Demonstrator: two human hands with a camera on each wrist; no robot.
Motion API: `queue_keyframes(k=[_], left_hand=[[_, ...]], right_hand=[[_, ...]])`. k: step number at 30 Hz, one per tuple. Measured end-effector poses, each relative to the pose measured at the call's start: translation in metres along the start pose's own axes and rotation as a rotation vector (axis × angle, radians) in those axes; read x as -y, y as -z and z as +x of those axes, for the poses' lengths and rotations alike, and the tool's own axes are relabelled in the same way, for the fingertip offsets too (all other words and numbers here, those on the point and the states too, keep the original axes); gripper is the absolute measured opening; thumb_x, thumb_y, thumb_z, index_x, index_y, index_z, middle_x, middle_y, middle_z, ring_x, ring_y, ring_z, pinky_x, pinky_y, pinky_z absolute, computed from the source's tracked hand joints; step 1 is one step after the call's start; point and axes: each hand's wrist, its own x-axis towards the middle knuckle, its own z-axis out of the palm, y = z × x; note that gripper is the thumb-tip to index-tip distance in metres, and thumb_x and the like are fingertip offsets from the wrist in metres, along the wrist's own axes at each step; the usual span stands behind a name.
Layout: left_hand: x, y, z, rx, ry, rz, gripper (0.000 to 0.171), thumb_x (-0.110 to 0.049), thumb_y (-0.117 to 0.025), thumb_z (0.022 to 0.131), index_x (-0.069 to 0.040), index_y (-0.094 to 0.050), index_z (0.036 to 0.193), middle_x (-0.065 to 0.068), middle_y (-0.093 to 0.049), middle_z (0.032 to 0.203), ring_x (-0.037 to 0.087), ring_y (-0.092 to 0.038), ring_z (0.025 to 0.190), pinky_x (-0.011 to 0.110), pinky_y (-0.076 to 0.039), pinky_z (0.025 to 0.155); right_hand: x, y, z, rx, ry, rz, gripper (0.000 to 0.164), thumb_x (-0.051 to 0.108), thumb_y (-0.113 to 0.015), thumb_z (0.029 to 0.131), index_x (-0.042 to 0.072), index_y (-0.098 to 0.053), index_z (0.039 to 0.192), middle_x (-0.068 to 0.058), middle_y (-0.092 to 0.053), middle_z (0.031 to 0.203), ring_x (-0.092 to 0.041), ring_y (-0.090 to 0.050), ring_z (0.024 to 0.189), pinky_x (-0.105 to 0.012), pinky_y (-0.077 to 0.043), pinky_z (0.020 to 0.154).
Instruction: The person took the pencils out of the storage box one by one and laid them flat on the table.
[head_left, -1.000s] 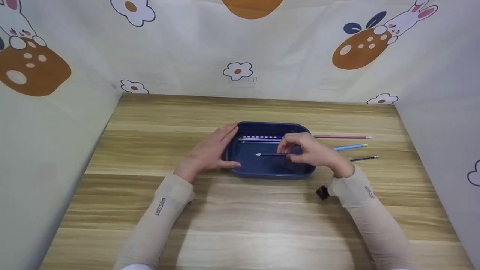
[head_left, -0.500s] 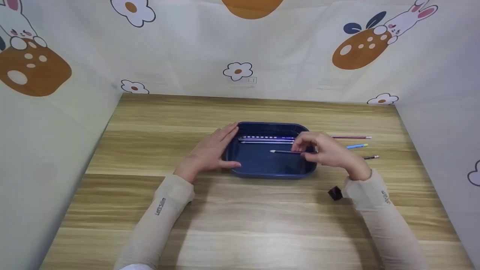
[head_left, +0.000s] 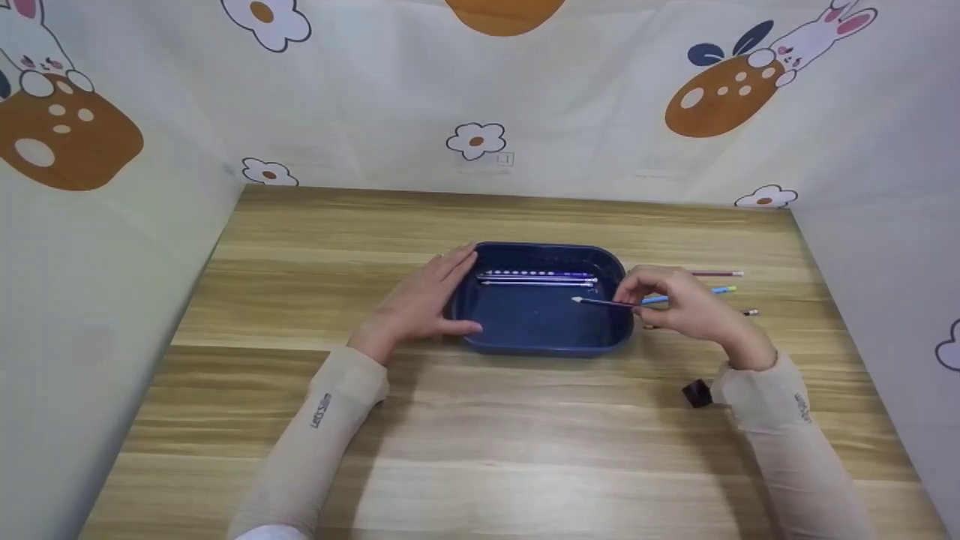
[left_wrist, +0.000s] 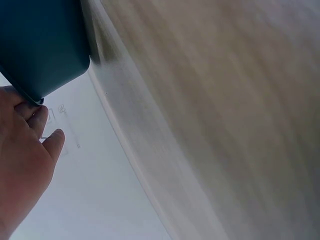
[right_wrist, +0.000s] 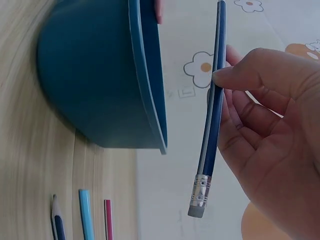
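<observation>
My right hand [head_left: 679,300] pinches a dark blue pencil [right_wrist: 215,115] between thumb and fingers at the right end of a blue plastic bin [head_left: 547,352]. The pencil's white tip points left over the bin, and its grey eraser end shows in the right wrist view. My left hand [head_left: 420,300] rests with straight fingers on the left end of the bin, thumb over the rim; its fingertips touch the rim in the left wrist view. Inside the bin, several pencils [head_left: 536,279] lie side by side along the far wall, one with white dots.
To the right of the bin lie a red pencil [head_left: 716,274], a blue pencil [right_wrist: 86,215] and a dark pencil [right_wrist: 58,225], partly hidden by my right hand in the head view. Patterned cloth walls [head_left: 375,97] surround the wooden table [head_left: 525,442]. A black cube [head_left: 697,393] sits at the right cuff.
My right hand has moved right with the pencil, from over the bin's inside to its right end. The pencils inside the bin show more fully. My left hand has stayed put.
</observation>
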Motion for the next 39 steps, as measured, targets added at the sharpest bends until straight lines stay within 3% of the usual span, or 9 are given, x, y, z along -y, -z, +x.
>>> queue_keyframes(k=[6,13,20,28,39], left_hand=[[0.000,0.001,0.001,0.007,0.003,0.009,0.113,-0.073,-0.064,0.081,-0.013,-0.011,0.162,0.001,-0.007,0.170,0.021,-0.013,0.157,0.039,-0.012,0.130],[0.001,0.000,0.001,-0.007,-0.016,0.014,0.113,-0.074,-0.063,0.081,-0.011,-0.012,0.161,0.001,-0.008,0.170,0.021,-0.013,0.156,0.039,-0.013,0.130],[0.002,-0.001,0.000,-0.009,-0.014,0.009,0.112,-0.071,-0.064,0.082,-0.013,-0.012,0.161,0.000,-0.006,0.170,0.019,-0.011,0.157,0.038,-0.011,0.130],[0.001,0.001,0.000,-0.010,-0.019,0.005,0.113,-0.074,-0.062,0.081,-0.012,-0.012,0.161,0.000,-0.006,0.170,0.021,-0.012,0.157,0.040,-0.012,0.130],[0.001,-0.001,-0.001,-0.024,-0.024,0.008,0.112,-0.071,-0.066,0.081,-0.011,-0.015,0.161,0.001,-0.008,0.170,0.021,-0.014,0.156,0.041,-0.013,0.130]], right_hand=[[-0.005,0.003,-0.009,-0.024,0.017,0.018,0.031,-0.019,-0.064,0.078,0.004,-0.070,0.099,-0.008,-0.072,0.096,0.000,-0.063,0.090,-0.013,-0.054,0.080],[-0.014,0.006,-0.022,-0.010,0.033,0.055,0.033,-0.022,-0.063,0.076,0.002,-0.070,0.098,-0.011,-0.071,0.094,-0.001,-0.062,0.088,-0.011,-0.053,0.081],[-0.025,0.007,-0.042,-0.032,0.021,0.092,0.032,-0.022,-0.060,0.076,-0.001,-0.069,0.099,-0.015,-0.069,0.092,-0.005,-0.064,0.085,-0.019,-0.056,0.077],[-0.035,0.008,-0.064,-0.070,0.003,0.066,0.031,-0.023,-0.063,0.076,-0.001,-0.069,0.097,-0.015,-0.070,0.090,-0.001,-0.064,0.085,-0.010,-0.053,0.078],[-0.044,0.012,-0.090,-0.102,-0.090,0.017,0.033,-0.024,-0.063,0.075,-0.002,-0.069,0.099,-0.010,-0.070,0.094,0.000,-0.062,0.087,-0.007,-0.051,0.081]])
